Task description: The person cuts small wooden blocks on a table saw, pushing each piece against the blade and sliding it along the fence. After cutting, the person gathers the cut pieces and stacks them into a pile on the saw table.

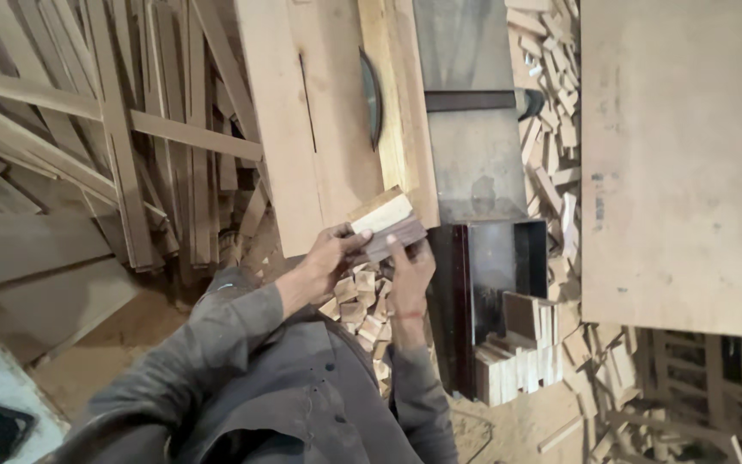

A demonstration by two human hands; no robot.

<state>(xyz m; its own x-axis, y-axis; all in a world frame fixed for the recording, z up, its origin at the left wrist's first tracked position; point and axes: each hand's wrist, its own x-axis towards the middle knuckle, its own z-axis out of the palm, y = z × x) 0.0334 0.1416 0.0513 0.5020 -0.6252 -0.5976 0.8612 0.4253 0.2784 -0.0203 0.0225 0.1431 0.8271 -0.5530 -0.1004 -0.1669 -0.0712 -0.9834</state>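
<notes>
Both hands meet at the near edge of the desk (337, 129): the left hand (328, 258) and right hand (410, 275) each have their grip closed on a small stack of wood blocks (386, 225), held just off that edge. Right beside them a dark open box (491, 258) shows a bare inside, with pale cut blocks (517, 365) stacked at its near end; loose offcuts (362, 309) lie heaped below the hands.

— Do we see any package, label, sign or screen here?
— We see none: only bare wood and plain boards, nothing wrapped or printed.
</notes>
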